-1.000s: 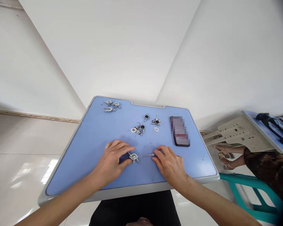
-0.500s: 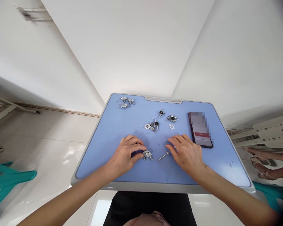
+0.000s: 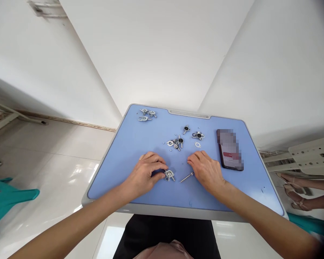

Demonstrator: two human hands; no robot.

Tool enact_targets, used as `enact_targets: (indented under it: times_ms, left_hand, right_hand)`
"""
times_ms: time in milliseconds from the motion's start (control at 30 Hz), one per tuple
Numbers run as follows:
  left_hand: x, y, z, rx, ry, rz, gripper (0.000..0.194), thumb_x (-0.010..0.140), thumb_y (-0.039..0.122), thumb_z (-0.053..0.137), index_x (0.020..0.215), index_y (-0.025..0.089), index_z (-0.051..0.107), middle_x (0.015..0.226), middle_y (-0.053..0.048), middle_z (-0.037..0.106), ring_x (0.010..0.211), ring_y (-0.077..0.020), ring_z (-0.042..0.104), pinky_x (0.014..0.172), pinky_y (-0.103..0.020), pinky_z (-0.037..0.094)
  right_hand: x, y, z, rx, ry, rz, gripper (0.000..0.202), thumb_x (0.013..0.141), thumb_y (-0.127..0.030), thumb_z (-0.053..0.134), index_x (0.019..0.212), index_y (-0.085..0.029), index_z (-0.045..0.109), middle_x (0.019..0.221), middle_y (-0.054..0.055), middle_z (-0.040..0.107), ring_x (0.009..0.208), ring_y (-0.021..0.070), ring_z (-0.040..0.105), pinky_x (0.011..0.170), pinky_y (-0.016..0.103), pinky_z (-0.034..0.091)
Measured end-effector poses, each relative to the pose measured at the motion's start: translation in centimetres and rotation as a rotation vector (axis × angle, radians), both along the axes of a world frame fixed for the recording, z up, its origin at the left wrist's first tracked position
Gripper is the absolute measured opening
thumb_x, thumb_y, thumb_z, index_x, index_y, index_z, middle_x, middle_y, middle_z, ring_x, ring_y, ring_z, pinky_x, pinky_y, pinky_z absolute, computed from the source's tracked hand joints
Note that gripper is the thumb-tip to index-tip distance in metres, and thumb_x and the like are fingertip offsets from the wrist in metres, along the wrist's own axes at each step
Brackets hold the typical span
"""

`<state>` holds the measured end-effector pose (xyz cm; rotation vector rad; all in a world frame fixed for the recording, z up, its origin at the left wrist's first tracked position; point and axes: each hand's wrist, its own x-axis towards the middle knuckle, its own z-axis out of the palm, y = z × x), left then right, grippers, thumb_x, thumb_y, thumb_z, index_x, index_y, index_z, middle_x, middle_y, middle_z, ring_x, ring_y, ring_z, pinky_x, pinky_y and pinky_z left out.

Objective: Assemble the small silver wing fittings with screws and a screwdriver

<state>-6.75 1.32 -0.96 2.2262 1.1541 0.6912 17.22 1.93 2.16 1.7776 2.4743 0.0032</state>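
My left hand pinches the left edge of a small metal valve part with thumb and forefinger, near the front middle of the blue table. To its right, my right hand is closed at the fingertips; whatever is between them is too small to name. A screwdriver lies with its shaft pointing left, its handle hidden under that hand. Beyond the hands sit a cluster of metal parts, a flat oval plate and two more parts with black discs.
Three metal parts lie at the table's far left corner, and tiny screws are scattered near the middle. A phone rests at the right. Teal stools stand on both sides, and another person's feet show at the right.
My right hand has shifted slightly left and away from me, its fingertips now together. The left hand keeps its pinch on the metal part. The camera view has moved a little.
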Motion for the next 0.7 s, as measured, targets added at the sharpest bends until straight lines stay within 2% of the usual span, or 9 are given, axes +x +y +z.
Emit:
enact_targets:
  times_ms: [133, 267, 467, 567, 700]
  left_hand:
    - [0.0, 0.1, -0.1, 0.012, -0.014, 0.007, 0.011, 0.086, 0.019, 0.066, 0.093, 0.024, 0.073, 0.098, -0.003, 0.071, 0.099, -0.0222, 0.058, 0.088, -0.041, 0.045]
    - [-0.1, 0.2, 0.0, 0.008, -0.028, 0.004, 0.011, 0.085, 0.015, 0.067, 0.085, 0.025, 0.073, 0.098, -0.001, 0.07, 0.1, -0.0214, 0.057, 0.088, -0.04, 0.043]
    - [0.2, -0.4, 0.4, 0.029, 0.017, 0.009, 0.029, 0.075, 0.02, 0.079, 0.102, 0.024, 0.07, 0.106, -0.002, 0.069, 0.102, -0.0234, 0.055, 0.087, -0.04, 0.041]
    - [0.6, -0.9, 0.4, 0.079, 0.025, 0.053, 0.026, 0.076, 0.026, 0.079, 0.1, 0.022, 0.069, 0.105, -0.003, 0.07, 0.102, -0.024, 0.055, 0.088, -0.041, 0.039]
    - [1.2, -1.2, 0.2, 0.12, 0.014, 0.105, 0.017, 0.082, 0.024, 0.073, 0.098, 0.023, 0.07, 0.101, -0.002, 0.071, 0.101, -0.023, 0.055, 0.086, -0.039, 0.037]
  right_hand:
    - [0.4, 0.0, 0.2, -0.006, 0.04, 0.021, 0.018, 0.099, -0.023, 0.048, 0.102, -0.021, 0.066, 0.1, 0.006, 0.065, 0.095, 0.0169, 0.056, 0.05, 0.025, 0.028]
    - [0.5, -0.1, 0.5, -0.016, 0.067, -0.014, 0.021, 0.099, -0.02, 0.046, 0.102, -0.022, 0.067, 0.101, 0.004, 0.066, 0.095, 0.0161, 0.058, 0.051, 0.025, 0.03]
    - [0.2, -0.6, 0.9, 0.034, 0.088, -0.034, 0.022, 0.097, -0.019, 0.049, 0.108, -0.022, 0.067, 0.107, 0.004, 0.066, 0.096, 0.0166, 0.057, 0.048, 0.026, 0.029]
    - [-0.4, -1.5, 1.4, 0.097, 0.175, 0.044, 0.021, 0.096, -0.024, 0.052, 0.112, -0.023, 0.067, 0.11, 0.004, 0.066, 0.099, 0.0173, 0.055, 0.05, 0.026, 0.032]
    - [-1.8, -2.4, 1.7, 0.014, 0.242, 0.147, 0.016, 0.095, -0.028, 0.057, 0.103, -0.025, 0.07, 0.099, 0.002, 0.068, 0.095, 0.0171, 0.054, 0.051, 0.026, 0.03]
